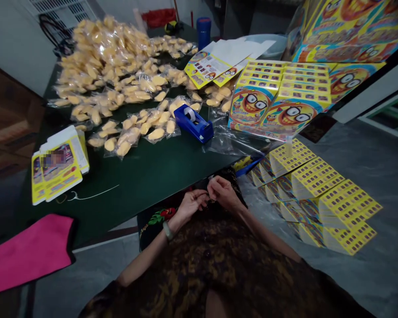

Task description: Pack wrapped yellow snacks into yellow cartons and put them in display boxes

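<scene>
Boxes are stacked right of pinched left hand and right hand, contents unclear; bagged pieces are left unboxed ahead.

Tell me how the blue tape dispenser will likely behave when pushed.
The tape dispenser looks like hard plastic, so it probably won't bend. Its long, low body suggests sliding rather than tipping. The tape roll sits in an open top, so it might turn if jolted.

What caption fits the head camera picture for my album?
Left hand and right hand close together near a green table, blue tape dispenser, bagged yellow pieces and smiley boxes.
</scene>
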Motion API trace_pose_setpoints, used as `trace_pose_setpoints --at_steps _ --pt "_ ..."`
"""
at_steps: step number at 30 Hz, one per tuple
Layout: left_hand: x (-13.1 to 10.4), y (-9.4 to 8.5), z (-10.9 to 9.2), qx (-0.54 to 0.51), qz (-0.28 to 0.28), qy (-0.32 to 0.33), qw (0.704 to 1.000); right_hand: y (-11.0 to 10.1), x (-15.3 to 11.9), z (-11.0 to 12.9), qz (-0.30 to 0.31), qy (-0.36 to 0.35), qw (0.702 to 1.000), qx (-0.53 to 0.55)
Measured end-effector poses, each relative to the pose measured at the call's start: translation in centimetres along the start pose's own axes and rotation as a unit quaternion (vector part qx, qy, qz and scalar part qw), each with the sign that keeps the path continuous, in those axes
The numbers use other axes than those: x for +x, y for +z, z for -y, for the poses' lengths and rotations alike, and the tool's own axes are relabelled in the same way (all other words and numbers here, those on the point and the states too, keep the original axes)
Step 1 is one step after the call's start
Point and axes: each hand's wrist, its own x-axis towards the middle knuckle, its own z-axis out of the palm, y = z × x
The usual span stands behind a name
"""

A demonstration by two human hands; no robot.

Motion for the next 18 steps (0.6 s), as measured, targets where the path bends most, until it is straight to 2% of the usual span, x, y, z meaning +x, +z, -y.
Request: trace_pose_setpoints --at_steps 4,8,12,15,18 --pt "-0.4 -0.7 0.6 -0.007 -0.014 0.0 1.0 1.4 0.5 -0.4 -0.01 0.007 1.0 0.02" --pt "-0.4 -1.1 1.3 -0.018 -0.037 -0.005 0.999 1.9 0.8 -0.7 -0.053 0.014 0.998 0.012" --pt "-0.2 -1.0 1.4 -0.024 -0.037 -0.006 0.999 2.6 0.9 -0.8 -0.096 0.023 0.995 -0.02" --pt "0.0 -0.9 1.3 -0.021 -0.03 -0.009 0.999 3.1 1.2 -1.0 -0.107 0.03 0.985 -0.131" --pt "0.1 -0.9 1.4 -0.018 -0.035 -0.017 0.999 2.7 2.1 -1.3 -0.08 0.014 0.96 -0.266"
